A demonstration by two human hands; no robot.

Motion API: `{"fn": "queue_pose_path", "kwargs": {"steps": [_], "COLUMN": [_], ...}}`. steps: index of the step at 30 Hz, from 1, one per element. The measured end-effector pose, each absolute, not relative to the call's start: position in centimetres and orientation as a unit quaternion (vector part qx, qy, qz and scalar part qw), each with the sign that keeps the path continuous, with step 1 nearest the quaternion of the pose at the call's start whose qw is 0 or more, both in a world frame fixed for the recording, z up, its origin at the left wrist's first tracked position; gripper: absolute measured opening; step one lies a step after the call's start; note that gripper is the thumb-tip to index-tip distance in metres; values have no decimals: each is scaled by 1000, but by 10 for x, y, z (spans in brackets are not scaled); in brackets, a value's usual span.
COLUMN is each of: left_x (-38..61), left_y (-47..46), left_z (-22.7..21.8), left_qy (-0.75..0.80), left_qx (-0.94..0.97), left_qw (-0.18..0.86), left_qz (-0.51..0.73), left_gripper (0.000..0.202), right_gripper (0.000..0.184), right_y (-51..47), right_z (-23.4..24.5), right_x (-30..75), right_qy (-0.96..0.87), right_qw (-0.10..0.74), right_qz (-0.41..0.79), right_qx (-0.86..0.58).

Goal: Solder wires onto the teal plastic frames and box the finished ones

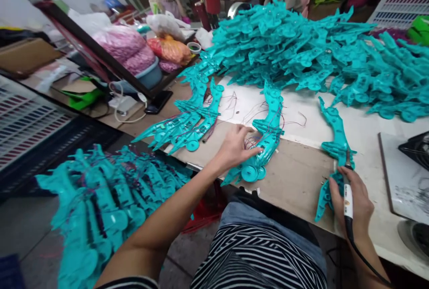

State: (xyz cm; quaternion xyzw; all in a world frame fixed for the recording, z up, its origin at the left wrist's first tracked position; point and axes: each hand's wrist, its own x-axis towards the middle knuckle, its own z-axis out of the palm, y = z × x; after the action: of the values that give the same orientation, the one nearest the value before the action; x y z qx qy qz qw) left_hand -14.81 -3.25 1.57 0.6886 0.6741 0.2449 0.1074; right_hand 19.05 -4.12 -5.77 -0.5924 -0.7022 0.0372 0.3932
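My right hand (360,201) is closed around a soldering iron (348,201) with a white handle and black cable. Its tip end lies over a teal plastic part (335,132), and the hand's fingers are close to that part's lower end. My left hand (234,146) has its thumb and fingers apart. It rests at the left side of a small stack of teal plastic parts (270,121), thumb on the lower portion. Thin dark and red wires (276,112) trail from this stack; some pass near the left fingers.
A big heap of teal parts (284,43) covers the table's back. Wired teal parts (197,119) lie left, and more hang in a pile (114,195) below the edge. A metal plate (402,177) is at right; a phone (159,102) at left. People sit behind.
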Motion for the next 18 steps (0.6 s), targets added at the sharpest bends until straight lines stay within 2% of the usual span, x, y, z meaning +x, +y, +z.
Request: {"fn": "queue_pose_path", "kwargs": {"steps": [2, 4, 7, 10, 14, 18], "left_x": [-176, -206, -237, -245, -243, -252], "left_y": [-26, -22, -24, -30, -32, -23], "left_z": [13, 9, 1, -5, -2, 19], "left_qy": [756, 836, 875, 864, 875, 892], "left_qx": [609, 527, 483, 500, 483, 421], "left_qw": [32, -24, -24, -10, -11, 39], "left_qz": [238, 152, 4, -53, -28, 160], "left_gripper": [38, 36, 37, 28, 28, 13], "right_gripper": [47, 49, 48, 45, 44, 43], "right_y": [-41, -41, -41, -41, -40, -40], "right_z": [-58, -58, -59, -61, -64, -64], "right_x": [184, 181, 179, 180, 182, 182], "right_qy": [-702, -696, -692, -697, -704, -710], "right_qw": [395, 393, 386, 390, 398, 399], "right_qz": [33, 31, 25, 24, 30, 32], "right_qx": [-592, -599, -610, -601, -588, -580]}}
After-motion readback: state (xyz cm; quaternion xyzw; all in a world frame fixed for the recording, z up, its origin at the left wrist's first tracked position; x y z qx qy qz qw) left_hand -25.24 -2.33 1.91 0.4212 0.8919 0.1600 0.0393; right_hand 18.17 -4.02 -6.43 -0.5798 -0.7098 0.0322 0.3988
